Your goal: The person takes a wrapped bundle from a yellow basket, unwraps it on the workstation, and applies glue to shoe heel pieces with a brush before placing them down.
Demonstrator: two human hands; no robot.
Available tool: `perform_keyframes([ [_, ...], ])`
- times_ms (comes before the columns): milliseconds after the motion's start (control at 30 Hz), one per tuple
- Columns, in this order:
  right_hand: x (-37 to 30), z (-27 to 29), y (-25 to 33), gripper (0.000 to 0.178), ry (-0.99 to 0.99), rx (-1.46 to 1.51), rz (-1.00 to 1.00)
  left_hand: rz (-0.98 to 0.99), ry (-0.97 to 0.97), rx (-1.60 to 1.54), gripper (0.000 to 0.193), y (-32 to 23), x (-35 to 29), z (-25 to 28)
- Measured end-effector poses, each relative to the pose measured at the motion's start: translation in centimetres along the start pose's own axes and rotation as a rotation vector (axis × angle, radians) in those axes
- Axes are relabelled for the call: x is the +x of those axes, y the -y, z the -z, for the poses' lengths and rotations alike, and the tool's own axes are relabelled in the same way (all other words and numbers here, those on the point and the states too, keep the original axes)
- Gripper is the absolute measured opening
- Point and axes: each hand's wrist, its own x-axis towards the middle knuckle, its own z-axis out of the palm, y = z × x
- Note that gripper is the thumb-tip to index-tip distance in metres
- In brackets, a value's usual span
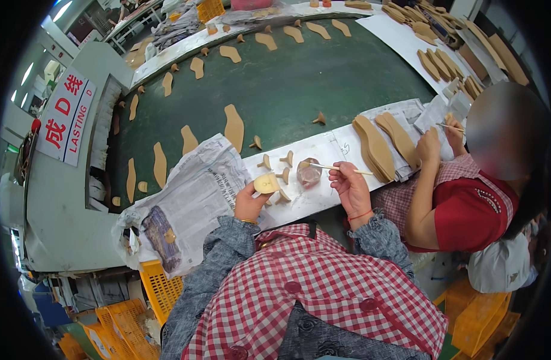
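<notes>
My left hand [246, 206] grips a cream-coloured shoe heel [266, 183] with its flat, rounded face turned up. In my right hand [352, 191] is a thin brush [360, 172], held like a pen. The brush's tip end is at the mouth of a small clear jar [309, 176]; whether it dips into the contents is hard to make out. Around the jar, on the white ledge [314, 207], stand several small tan heels [264, 161], close to my left hand. A stack of tan insoles [371, 150] lies to the right of my right hand.
Beyond the ledge a green conveyor belt [287, 84] carries spaced insoles [234, 127] and heels. Newspaper [206, 180] covers the ledge at left, with a stained cloth roll [161, 237] on it. A co-worker in red [470, 219] sits close on the right. Yellow crates [158, 288] stand below left.
</notes>
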Motion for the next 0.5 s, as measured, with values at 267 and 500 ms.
perform_keyframes([
  [267,-4.9,-7.4,1.1,0.016,0.224,-0.492,0.356,-0.358,-0.120,0.169,0.027,-2.6,-1.0,-0.5],
  [500,-5.5,-8.3,0.9,0.013,0.412,-0.911,0.681,-0.459,-0.122,0.218,0.027,-4.2,-1.9,-0.2],
])
